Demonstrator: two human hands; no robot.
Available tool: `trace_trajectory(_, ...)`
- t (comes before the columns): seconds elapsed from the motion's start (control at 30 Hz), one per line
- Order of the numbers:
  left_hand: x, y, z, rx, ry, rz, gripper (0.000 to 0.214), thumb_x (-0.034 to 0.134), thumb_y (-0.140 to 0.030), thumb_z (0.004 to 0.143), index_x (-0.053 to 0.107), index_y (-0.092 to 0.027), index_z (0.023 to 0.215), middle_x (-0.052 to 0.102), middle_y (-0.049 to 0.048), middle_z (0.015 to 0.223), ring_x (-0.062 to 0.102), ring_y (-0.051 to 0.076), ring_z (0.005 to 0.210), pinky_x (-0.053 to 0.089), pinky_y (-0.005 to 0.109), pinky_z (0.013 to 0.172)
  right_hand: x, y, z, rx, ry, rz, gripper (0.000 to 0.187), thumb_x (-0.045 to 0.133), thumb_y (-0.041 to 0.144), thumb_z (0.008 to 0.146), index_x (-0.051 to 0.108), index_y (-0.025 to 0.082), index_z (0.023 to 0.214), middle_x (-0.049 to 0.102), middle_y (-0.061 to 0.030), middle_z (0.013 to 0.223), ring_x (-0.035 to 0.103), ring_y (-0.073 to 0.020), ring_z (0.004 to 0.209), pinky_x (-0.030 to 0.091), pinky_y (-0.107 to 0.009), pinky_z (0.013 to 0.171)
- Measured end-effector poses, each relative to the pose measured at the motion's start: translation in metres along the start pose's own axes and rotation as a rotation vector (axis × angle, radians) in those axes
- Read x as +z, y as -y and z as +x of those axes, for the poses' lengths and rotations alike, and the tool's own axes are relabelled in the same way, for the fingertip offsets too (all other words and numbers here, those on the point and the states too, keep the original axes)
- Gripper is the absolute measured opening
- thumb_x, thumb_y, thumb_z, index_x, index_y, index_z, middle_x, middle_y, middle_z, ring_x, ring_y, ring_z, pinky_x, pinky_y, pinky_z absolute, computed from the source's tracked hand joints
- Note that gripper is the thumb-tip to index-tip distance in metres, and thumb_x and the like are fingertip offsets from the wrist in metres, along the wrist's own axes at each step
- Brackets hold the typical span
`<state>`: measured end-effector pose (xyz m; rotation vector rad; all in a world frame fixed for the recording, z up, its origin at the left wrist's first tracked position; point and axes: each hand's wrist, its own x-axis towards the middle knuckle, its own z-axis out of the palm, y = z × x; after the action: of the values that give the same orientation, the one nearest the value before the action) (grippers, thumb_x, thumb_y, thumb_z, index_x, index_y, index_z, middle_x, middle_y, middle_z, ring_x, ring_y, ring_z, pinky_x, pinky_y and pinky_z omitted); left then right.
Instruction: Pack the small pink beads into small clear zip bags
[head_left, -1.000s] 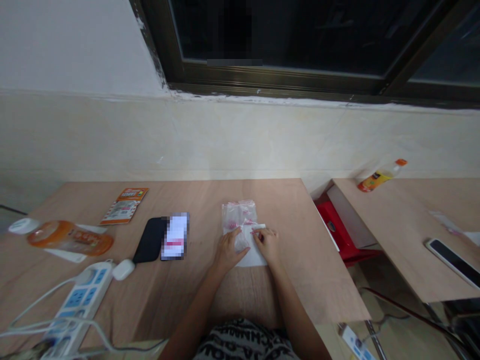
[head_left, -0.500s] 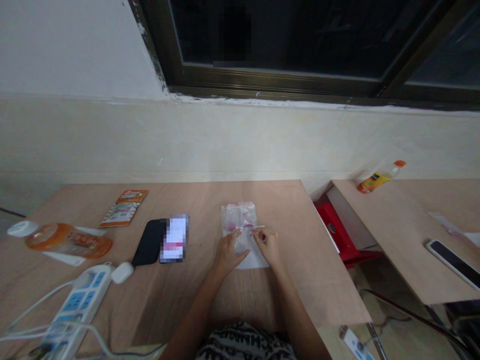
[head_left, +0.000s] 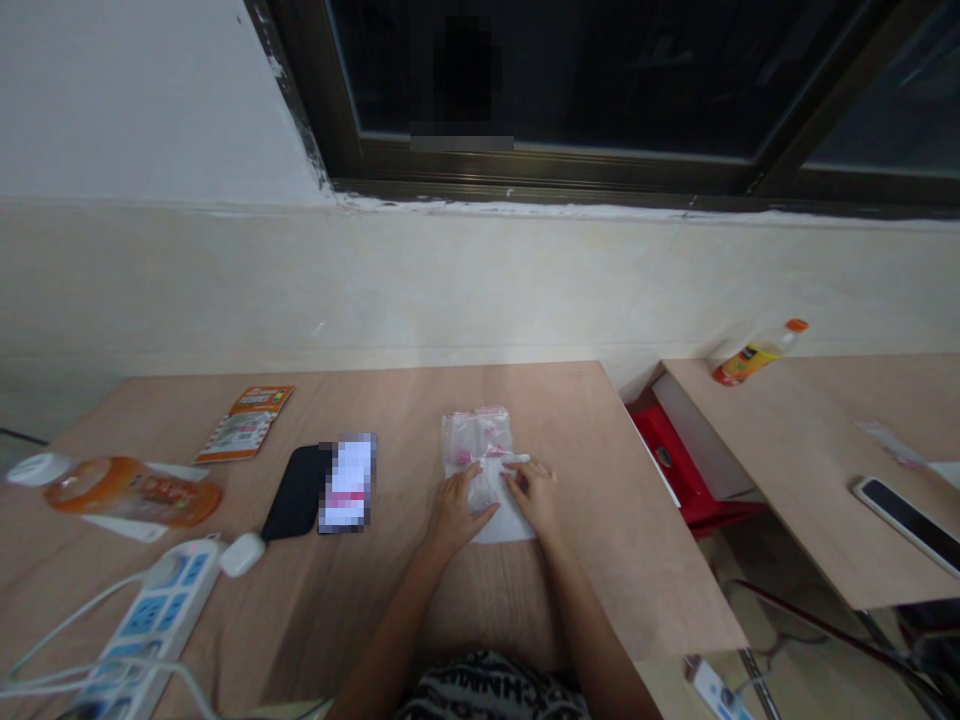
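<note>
Both my hands rest on the wooden table [head_left: 405,600] over a small clear plastic bag [head_left: 480,440] with pink bits inside, lying on a white sheet [head_left: 510,522]. My left hand [head_left: 455,508] lies on the bag's near end with fingers spread, pressing it flat. My right hand [head_left: 532,490] is curled just right of the bag, its fingertips pinched around a small white stick [head_left: 517,459].
A phone [head_left: 346,483] on a black case [head_left: 296,492], a white earbud case [head_left: 241,553], a power strip [head_left: 142,620], an orange bottle [head_left: 131,490] and an orange card [head_left: 246,425] lie to the left. A second table [head_left: 825,480] at the right holds a bottle [head_left: 754,355] and phone [head_left: 907,520]; a red stool [head_left: 675,450] stands between.
My hands have stayed on the bag with only small finger shifts. The view has drifted slightly as my head moved.
</note>
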<state>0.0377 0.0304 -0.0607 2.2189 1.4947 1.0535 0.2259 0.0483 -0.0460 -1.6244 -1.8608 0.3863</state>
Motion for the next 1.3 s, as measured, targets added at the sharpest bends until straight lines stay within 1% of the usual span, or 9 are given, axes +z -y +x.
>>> trace_trajectory(0.17,-0.0017,-0.0022,0.0009,-0.008,0.008,-0.006,0.074,0.073,-0.039,0.074,0.036,-0.024,0.136,0.065,0.0106,0.119,0.064,0.028,0.107,0.051,0.048,0.094,0.0030,-0.0017,-0.0019,-0.032,0.043,-0.056,0.022,0.053,0.034,0.092,0.072,0.025,0.099,0.069,-0.0032,0.085,0.058,-0.0187,0.085,0.029,-0.032,0.081)
trace_trajectory(0.33,-0.0032,-0.0032,0.0010,0.003,0.010,0.005,0.075,0.073,-0.039,0.074,0.035,-0.023,0.137,0.065,0.0111,0.120,0.064,0.028,0.108,0.051,0.047,0.093,0.0004,-0.0003,-0.0020,-0.032,0.080,-0.062,0.020,0.053,0.030,0.092,0.072,0.025,0.095,0.069,-0.0023,0.085,0.057,-0.0185,0.085,0.028,-0.032,0.082)
trace_trajectory(0.43,-0.0034,-0.0034,0.0009,0.001,0.005,0.006,0.075,0.073,-0.038,0.074,0.035,-0.023,0.137,0.065,0.0107,0.120,0.064,0.027,0.108,0.051,0.047,0.094,-0.0004,0.0006,-0.0019,-0.031,0.081,-0.059,0.020,0.053,0.031,0.092,0.071,0.025,0.099,0.069,-0.0028,0.086,0.057,-0.0187,0.085,0.028,-0.033,0.082)
trace_trajectory(0.53,-0.0028,-0.0030,0.0008,-0.009,0.010,0.000,0.074,0.074,-0.038,0.073,0.037,-0.024,0.136,0.066,0.0105,0.119,0.064,0.027,0.107,0.051,0.047,0.093,0.0007,0.0001,-0.0019,-0.063,0.073,-0.076,0.022,0.051,0.032,0.093,0.070,0.024,0.102,0.069,-0.0037,0.087,0.057,-0.0190,0.086,0.029,-0.033,0.085)
trace_trajectory(0.7,-0.0006,-0.0005,0.0001,-0.005,0.021,0.006,0.074,0.073,-0.038,0.074,0.036,-0.024,0.137,0.065,0.0108,0.120,0.064,0.028,0.108,0.051,0.047,0.094,0.0034,-0.0026,-0.0020,-0.067,0.067,-0.094,0.023,0.050,0.032,0.093,0.071,0.024,0.097,0.069,-0.0039,0.086,0.058,-0.0191,0.085,0.030,-0.032,0.082)
trace_trajectory(0.93,-0.0004,-0.0011,0.0001,0.016,-0.003,0.010,0.078,0.073,-0.038,0.075,0.032,-0.024,0.139,0.065,0.0107,0.120,0.064,0.028,0.106,0.052,0.047,0.092,0.0039,-0.0025,-0.0010,-0.035,0.043,-0.009,0.024,0.050,0.034,0.092,0.071,0.021,0.092,0.066,-0.0020,0.076,0.058,-0.0177,0.077,0.032,-0.032,0.081)
trace_trajectory(1.1,-0.0009,-0.0022,0.0005,0.021,-0.012,0.001,0.080,0.074,-0.038,0.074,0.031,-0.024,0.140,0.066,0.0099,0.118,0.065,0.027,0.105,0.052,0.047,0.091,-0.0012,-0.0042,0.0028,-0.004,0.042,0.101,0.023,0.053,0.033,0.091,0.071,0.020,0.090,0.065,-0.0012,0.070,0.058,-0.0169,0.071,0.035,-0.032,0.078)
trace_trajectory(1.2,-0.0006,-0.0014,0.0003,0.022,-0.007,-0.003,0.079,0.074,-0.039,0.074,0.033,-0.025,0.140,0.066,0.0098,0.118,0.065,0.027,0.106,0.052,0.046,0.091,-0.0047,-0.0036,0.0058,-0.015,0.084,0.174,0.021,0.056,0.034,0.089,0.071,0.020,0.089,0.064,-0.0004,0.068,0.057,-0.0159,0.066,0.038,-0.030,0.073)
trace_trajectory(1.3,0.0000,-0.0004,-0.0001,0.033,-0.007,-0.006,0.077,0.073,-0.039,0.075,0.034,-0.025,0.139,0.066,0.0104,0.119,0.065,0.027,0.107,0.052,0.045,0.092,-0.0033,0.0019,0.0074,-0.058,0.168,0.254,0.022,0.055,0.036,0.089,0.071,0.020,0.086,0.064,-0.0002,0.066,0.057,-0.0158,0.063,0.040,-0.029,0.069)
